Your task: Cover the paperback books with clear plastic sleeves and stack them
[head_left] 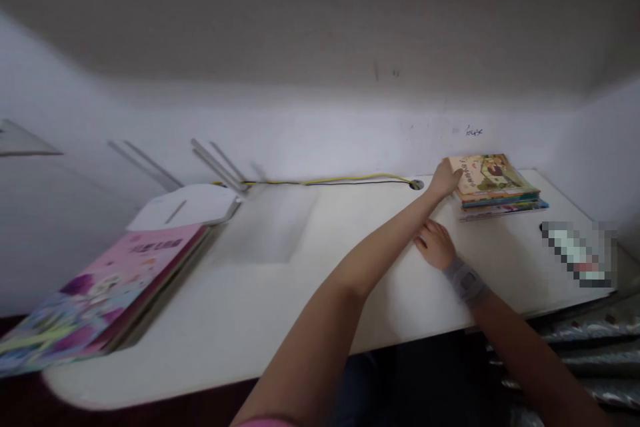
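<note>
Stack of picture books (pixel 497 188), far right of surface (pixel 280 293)
My left hand (pixel 444 180) touches its edge, fingers loose; right hand (pixel 436 245) rests flat, empty. Thin, floppy, slippery covers, I judge; grip the spines.

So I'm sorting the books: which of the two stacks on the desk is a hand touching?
The small stack at the far right, by the wall: the left hand touches its near corner. The pink-covered stack at the desk's left end lies untouched.

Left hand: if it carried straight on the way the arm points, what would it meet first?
The left hand already touches the near-left corner of the stack of picture books, so the books come first. The wall lies beyond; depth unclear.
</note>
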Motion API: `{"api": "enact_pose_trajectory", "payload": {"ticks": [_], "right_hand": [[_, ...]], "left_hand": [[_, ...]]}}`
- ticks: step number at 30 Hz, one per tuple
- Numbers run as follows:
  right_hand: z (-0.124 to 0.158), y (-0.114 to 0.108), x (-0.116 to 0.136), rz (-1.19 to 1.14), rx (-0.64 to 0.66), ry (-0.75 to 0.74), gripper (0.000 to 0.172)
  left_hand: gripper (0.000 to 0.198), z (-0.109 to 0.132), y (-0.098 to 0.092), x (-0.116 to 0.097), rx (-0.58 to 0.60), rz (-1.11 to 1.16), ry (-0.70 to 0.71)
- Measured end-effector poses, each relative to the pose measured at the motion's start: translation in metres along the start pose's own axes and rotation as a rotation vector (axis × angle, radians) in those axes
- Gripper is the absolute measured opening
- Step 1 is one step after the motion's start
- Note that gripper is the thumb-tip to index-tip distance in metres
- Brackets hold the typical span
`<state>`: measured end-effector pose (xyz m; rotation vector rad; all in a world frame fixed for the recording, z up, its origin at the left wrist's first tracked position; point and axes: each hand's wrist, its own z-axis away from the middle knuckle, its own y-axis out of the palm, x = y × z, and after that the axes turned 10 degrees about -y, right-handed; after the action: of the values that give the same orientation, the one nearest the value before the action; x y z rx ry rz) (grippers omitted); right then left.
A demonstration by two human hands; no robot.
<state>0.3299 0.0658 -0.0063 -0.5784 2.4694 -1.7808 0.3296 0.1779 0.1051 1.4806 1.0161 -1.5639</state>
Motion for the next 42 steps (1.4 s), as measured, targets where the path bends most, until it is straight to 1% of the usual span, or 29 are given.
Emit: {"api": "enact_pose_trajectory", "payload": {"ticks": [2, 3, 4, 5, 6, 7, 9, 10, 11, 12, 14, 17, 20, 22, 24, 26, 28, 29, 30, 32, 33, 34, 35, 36, 37, 38, 40, 41, 42], "right_hand": [[0.001, 0.001, -0.002, -0.014, -0.014, -0.028, 0.030], [0.002, 0.001, -0.003, -0.020, -0.019, -0.040, 0.031], [0.002, 0.003, -0.004, -0.025, -0.025, -0.050, 0.031], [0.003, 0.004, -0.005, -0.026, -0.032, -0.058, 0.032], [0.003, 0.006, -0.006, -0.023, -0.039, -0.065, 0.032], [0.004, 0.007, -0.007, -0.016, -0.046, -0.072, 0.032], [0.005, 0.011, -0.010, 0.008, -0.064, -0.088, 0.032], [0.006, 0.013, -0.011, 0.021, -0.074, -0.098, 0.032], [0.006, 0.015, -0.012, 0.033, -0.083, -0.108, 0.032], [0.007, 0.017, -0.013, 0.044, -0.091, -0.117, 0.033], [0.008, 0.020, -0.015, 0.063, -0.099, -0.136, 0.034], [0.010, 0.022, -0.015, 0.086, -0.107, -0.154, 0.035], [0.012, 0.022, -0.016, 0.089, -0.115, -0.150, 0.035], [0.012, 0.020, -0.017, 0.072, -0.119, -0.144, 0.035], [0.010, 0.015, -0.016, 0.032, -0.146, -0.131, 0.035], [0.008, 0.007, -0.007, -0.025, -0.201, -0.131, 0.035], [0.006, -0.001, 0.017, -0.096, -0.264, -0.161, 0.040], [0.006, -0.004, 0.035, -0.137, -0.289, -0.184, 0.047], [0.007, -0.006, 0.055, -0.176, -0.316, -0.185, 0.058], [0.009, -0.008, 0.095, -0.252, -0.344, -0.169, 0.084], [0.010, -0.009, 0.113, -0.276, -0.369, -0.162, 0.092], [0.012, -0.010, 0.125, -0.290, -0.427, -0.132, 0.093], [0.013, -0.014, 0.132, -0.290, -0.508, -0.080, 0.089], [0.015, -0.019, 0.133, -0.270, -0.590, -0.039, 0.082], [0.018, -0.027, 0.129, -0.233, -0.663, -0.022, 0.074], [0.021, -0.037, 0.121, -0.179, -0.723, -0.025, 0.066], [0.033, -0.058, 0.099, -0.045, -0.726, -0.091, 0.054], [0.040, -0.068, 0.089, 0.028, -0.691, -0.134, 0.052], [0.049, -0.076, 0.080, 0.091, -0.612, -0.179, 0.052]], "left_hand": [[0.034, 0.029, -0.037, 0.000, 0.007, -0.120, 0.117], [0.033, 0.046, -0.060, 0.003, 0.039, -0.311, 0.241], [0.031, 0.063, -0.085, 0.008, 0.045, -0.504, 0.338], [0.029, 0.081, -0.113, 0.015, 0.009, -0.680, 0.375], [0.029, 0.099, -0.141, 0.022, -0.051, -0.853, 0.346], [0.030, 0.115, -0.169, 0.030, -0.145, -1.018, 0.250], [0.035, 0.144, -0.220, 0.046, -0.349, -1.307, -0.077], [0.038, 0.157, -0.241, 0.053, -0.408, -1.341, -0.164], [0.040, 0.168, -0.259, 0.059, -0.453, -1.366, -0.240], [0.040, 0.177, -0.273, 0.065, -0.481, -1.378, -0.304], [0.039, 0.191, -0.289, 0.073, -0.488, -1.376, -0.376], [0.035, 0.200, -0.298, 0.080, -0.458, -1.360, -0.413], [0.033, 0.202, -0.303, 0.078, -0.456, -1.327, -0.424], [0.029, 0.203, -0.308, 0.072, -0.471, -1.302, -0.445], [0.027, 0.205, -0.310, 0.062, -0.517, -1.283, -0.467], [0.029, 0.207, -0.304, 0.051, -0.584, -1.264, -0.467], [0.030, 0.208, -0.285, 0.040, -0.619, -1.244, -0.431], [0.029, 0.209, -0.271, 0.035, -0.602, -1.192, -0.386], [0.028, 0.211, -0.255, 0.029, -0.560, -1.117, -0.329], [0.024, 0.218, -0.219, 0.016, -0.393, -0.731, -0.139], [0.025, 0.223, -0.202, 0.008, -0.303, -0.530, -0.063], [0.025, 0.230, -0.188, 0.001, -0.221, -0.370, -0.006], [0.026, 0.239, -0.177, -0.007, -0.165, -0.255, 0.037], [0.029, 0.248, -0.171, -0.014, -0.143, -0.181, 0.071], [0.031, 0.258, -0.168, -0.019, -0.159, -0.139, 0.096], [0.033, 0.268, -0.170, -0.021, -0.200, -0.119, 0.110], [0.037, 0.284, -0.182, -0.018, -0.332, -0.136, 0.103], [0.038, 0.289, -0.191, -0.011, -0.405, -0.168, 0.081], [0.039, 0.294, -0.200, -0.002, -0.471, -0.214, 0.046]]}}
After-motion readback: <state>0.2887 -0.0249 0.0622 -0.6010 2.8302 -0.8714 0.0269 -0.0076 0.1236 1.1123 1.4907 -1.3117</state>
